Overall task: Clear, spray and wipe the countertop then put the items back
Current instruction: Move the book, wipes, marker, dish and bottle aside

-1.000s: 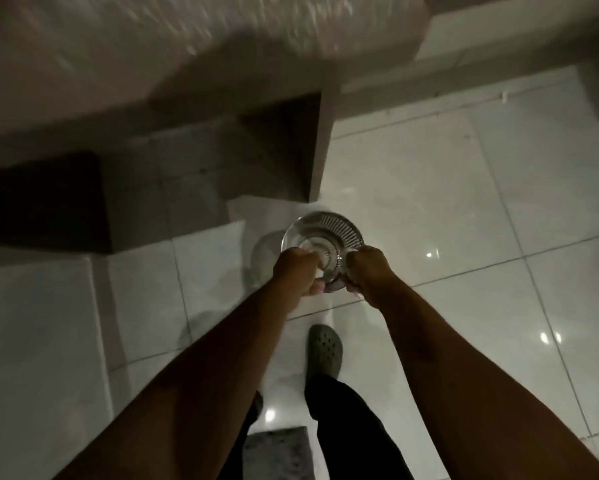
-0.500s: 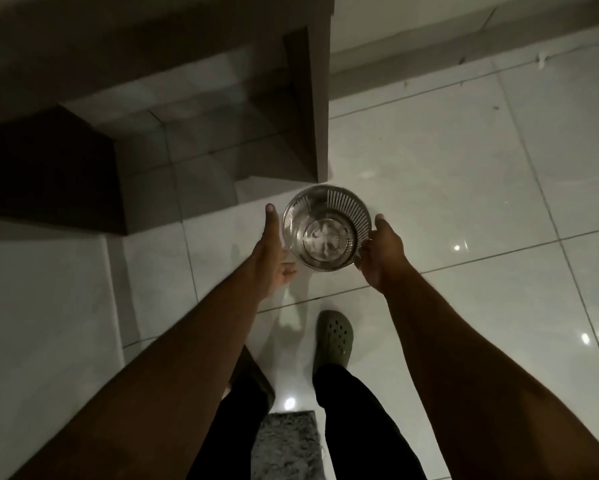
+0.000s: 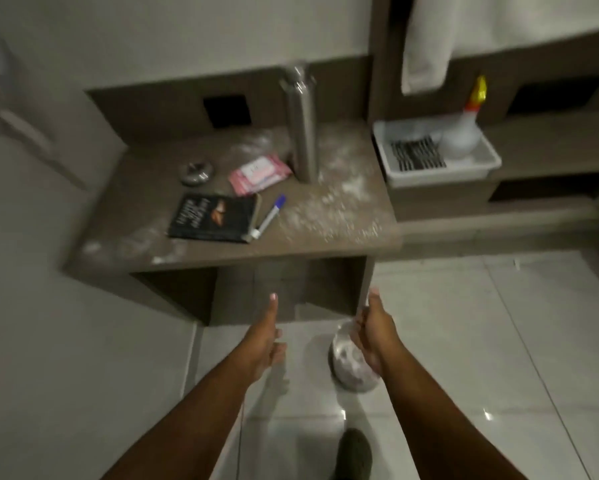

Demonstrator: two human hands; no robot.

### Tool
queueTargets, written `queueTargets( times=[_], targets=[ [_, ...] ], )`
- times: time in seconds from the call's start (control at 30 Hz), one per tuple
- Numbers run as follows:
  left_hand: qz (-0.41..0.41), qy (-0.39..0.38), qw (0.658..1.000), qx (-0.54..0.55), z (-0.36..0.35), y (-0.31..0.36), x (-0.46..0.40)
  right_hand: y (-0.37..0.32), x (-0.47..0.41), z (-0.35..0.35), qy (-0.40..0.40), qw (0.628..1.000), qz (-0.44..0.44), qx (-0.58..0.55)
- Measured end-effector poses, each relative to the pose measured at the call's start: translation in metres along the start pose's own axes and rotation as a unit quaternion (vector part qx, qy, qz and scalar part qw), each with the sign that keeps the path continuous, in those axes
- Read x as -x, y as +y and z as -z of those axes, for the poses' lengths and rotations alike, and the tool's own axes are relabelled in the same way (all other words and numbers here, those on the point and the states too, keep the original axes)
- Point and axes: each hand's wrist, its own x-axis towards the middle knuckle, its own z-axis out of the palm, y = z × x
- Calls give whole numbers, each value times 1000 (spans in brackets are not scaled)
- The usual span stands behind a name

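Dim room with pale glossy floor tiles (image 3: 464, 341) and a brown table (image 3: 222, 247) set against the wall, its top dusted with white powder (image 3: 332, 202). Left hand (image 3: 261, 344): thumb extended upward, remaining fingers loosely curled, holding nothing, poised above the floor in front of the table. Right hand (image 3: 374, 332): thumb raised, fingers partly hidden, positioned directly over one metal strainer bowl (image 3: 350, 367) that sits on the floor below the table's right corner; whether the fingers touch or grip the bowl cannot be told because of blur. On the table, counted: one tall steel bottle (image 3: 303, 126) standing upright at the rear, one pink wipes packet (image 3: 258, 174) just left of it, one small round metal lid (image 3: 196, 172) further left, one dark book (image 3: 213, 218) lying flat at the front, one blue-capped marker (image 3: 268, 216) touching the book's right edge. To the right, one white tray (image 3: 436, 174) on a lower shelf holds one spray bottle (image 3: 464, 129) and a dark grille. One white towel (image 3: 429, 39) hangs above. One dark shoe (image 3: 355, 452) appears at the lower edge
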Motion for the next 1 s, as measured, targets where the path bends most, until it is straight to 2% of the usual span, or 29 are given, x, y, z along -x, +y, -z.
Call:
queueTargets(
  times=[0.23, 0.37, 0.53, 0.6, 0.67, 0.77, 0.87, 1.0],
  targets=[
    [-109, 70, 991, 21, 100, 41, 40, -29, 65, -104, -37, 983, 114, 140],
    [-162, 74, 982, 65, 137, 64, 45, -41, 91, -163, -65, 951, 194, 231],
    [-184, 64, 973, 123, 144, 100, 28, -71, 87, -222, -93, 866, 315, 378],
    [-183, 59, 972, 133, 143, 113, 12, -86, 67, -247, -99, 834, 334, 428],
    [-169, 60, 974, 135, 141, 126, -8, -101, 44, -273, -103, 796, 340, 490],
    [-138, 63, 980, 127, 136, 146, -40, -120, -4, -311, -100, 715, 340, 603],
    [-86, 59, 986, 129, 128, 158, -66, -131, -48, -340, -119, 679, 290, 664],
    [-65, 126, 978, 154, 113, 171, -92, -134, -88, -360, -145, 598, 253, 747]
  ],
)
